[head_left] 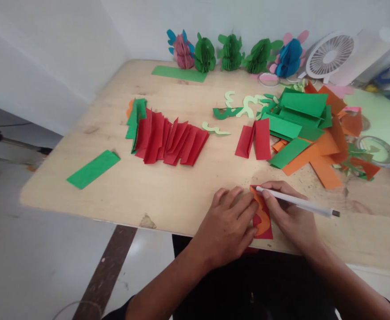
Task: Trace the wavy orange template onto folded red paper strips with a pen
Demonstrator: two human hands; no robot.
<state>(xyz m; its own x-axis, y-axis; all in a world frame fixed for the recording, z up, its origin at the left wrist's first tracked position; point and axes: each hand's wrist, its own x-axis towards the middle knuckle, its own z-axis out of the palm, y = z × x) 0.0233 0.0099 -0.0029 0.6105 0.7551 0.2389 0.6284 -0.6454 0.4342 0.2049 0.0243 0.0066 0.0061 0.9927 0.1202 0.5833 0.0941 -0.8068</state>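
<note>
"Where is the red paper point(268, 234)?"

"On the table point(168, 193), under an orange cutout point(264, 222)."

"Your hands?"

"My left hand point(230, 222), half spread, rests over the red paper's left side, fingertips on the cutout. My right hand point(291, 218) pinches a white pen point(301, 203) at the red paper's far end."

"Beyond the red paper?"

"Two folded red strips point(262, 140)."

1. At the bottom middle, the left hand point(230, 218) presses a curvy orange shape point(264, 222) onto red paper point(268, 235).
2. Just beside it, the right hand point(290, 215) holds a white pen point(298, 202), its tip at the shape's top.
3. Folded red papers point(171, 141) lie in a row near the middle.
4. At the right, green papers point(303, 105) and orange papers point(324, 171) make a pile.
5. Five puffy paper shapes point(231, 53) stand along the top, near a white fan point(330, 56).
</note>
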